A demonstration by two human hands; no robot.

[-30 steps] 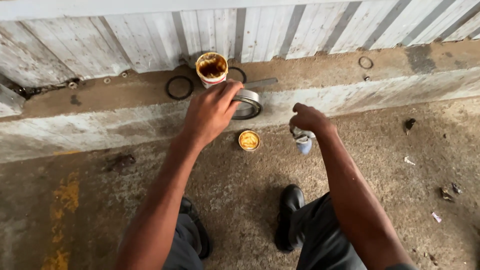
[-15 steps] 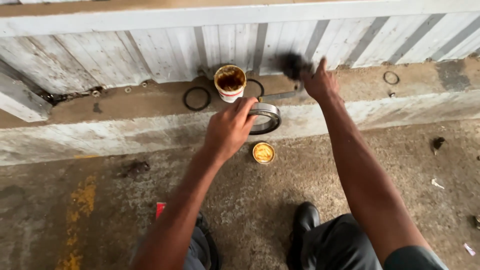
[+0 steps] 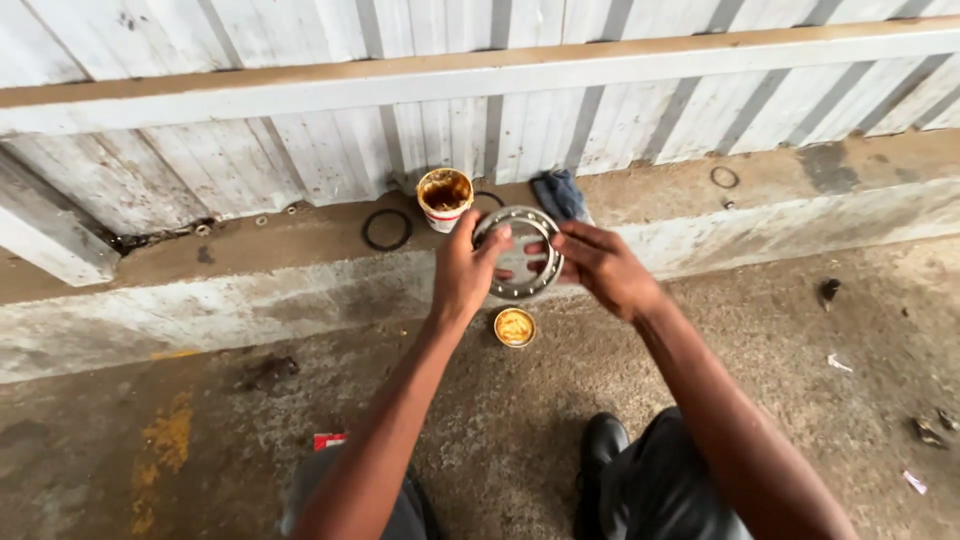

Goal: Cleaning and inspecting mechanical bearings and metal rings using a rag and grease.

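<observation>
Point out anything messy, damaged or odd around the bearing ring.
The tub on the ledge is smeared with brown grease; its lid lies on the dirty floor. The bearing ring, held by both hands, looks intact.

Soft, even daylight fills the scene, bright enough to read everything, with no single source visible. Shadows are faint and diffuse: a dim band lies under the beam (image 3: 480,85) along the wall, and a weak one beneath the ledge (image 3: 200,300). The metal ring (image 3: 518,253) gives a mild sheen without hard glare. Focus is mostly sharp; the fingers show slight motion blur. Wide-angle distortion bends straight lines toward the edges.
</observation>
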